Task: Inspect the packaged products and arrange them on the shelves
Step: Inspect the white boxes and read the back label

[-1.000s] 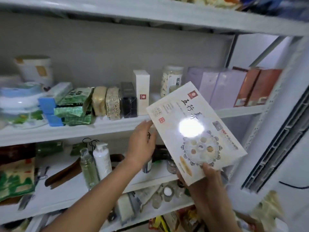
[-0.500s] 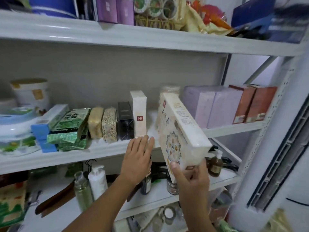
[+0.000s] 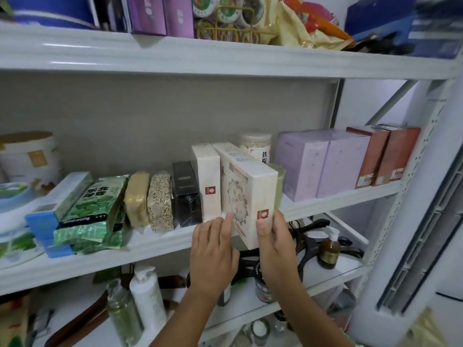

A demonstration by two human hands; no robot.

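A flat cream box (image 3: 246, 194) with a round printed pattern and a red seal stands on edge on the middle shelf (image 3: 155, 244), its front end jutting over the shelf lip. It sits beside a narrower white box (image 3: 208, 181) with a red seal. My right hand (image 3: 274, 242) grips the box's front end, thumb on the spine and fingers round the right face. My left hand (image 3: 213, 249) lies with straight fingers against the box's lower left face.
Left along the shelf stand a black box (image 3: 186, 194), two grain bricks (image 3: 160, 201), green packets (image 3: 92, 209) and a blue box (image 3: 47, 214). A jar (image 3: 258, 146), lilac boxes (image 3: 323, 164) and red-brown boxes (image 3: 385, 156) stand to the right. Bottles (image 3: 147, 294) fill the shelf below.
The cream box went from being held flat and face-up in front of the shelves to standing on edge, pushed onto the middle shelf beside the white box. Both hands followed it in.
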